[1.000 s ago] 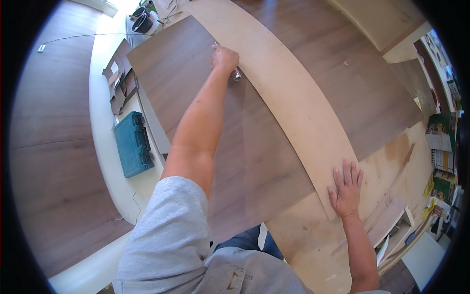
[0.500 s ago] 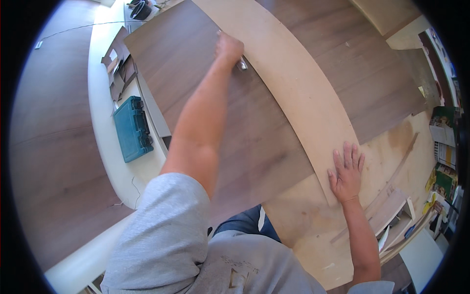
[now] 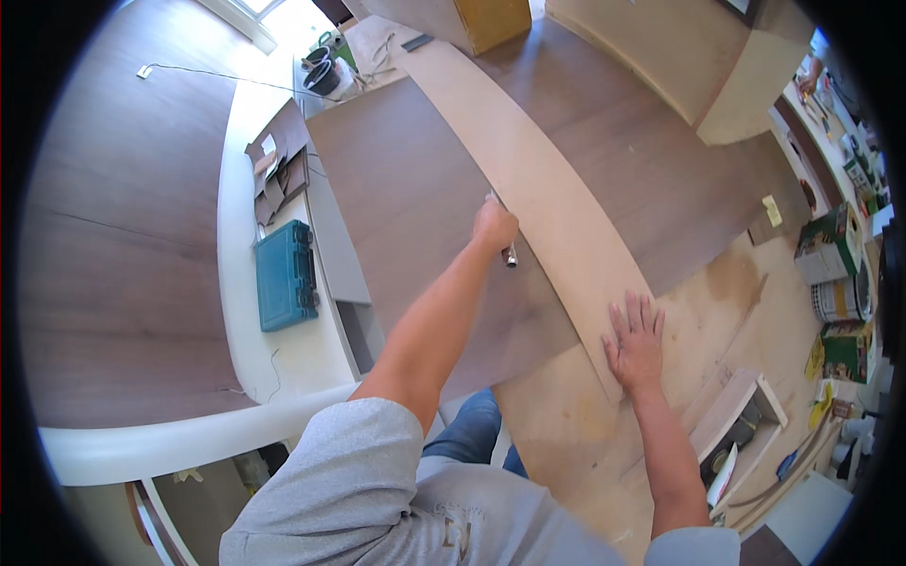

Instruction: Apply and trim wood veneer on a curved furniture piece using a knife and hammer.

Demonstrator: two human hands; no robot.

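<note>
My left hand is closed round a slim metal-handled utility knife; most of the knife is hidden in the fist. It is at the left edge of a long, curved pale wooden board, which lies over a dark wood-grain sheet. The knife's tip is close to the line where board and sheet meet. Fingers spread, my right hand presses flat on the board's near end. Under that end is a pale plywood surface.
A teal tool case and dark offcuts lie on the white ledge at left. Black buckets stand at the far left. To the right are a small wooden box and several cans and cartons. A beige panel rises at the back.
My left hand has drawn the knife along the board's edge toward me. My right hand stays flat on the board's near end. The whole view has shifted.
</note>
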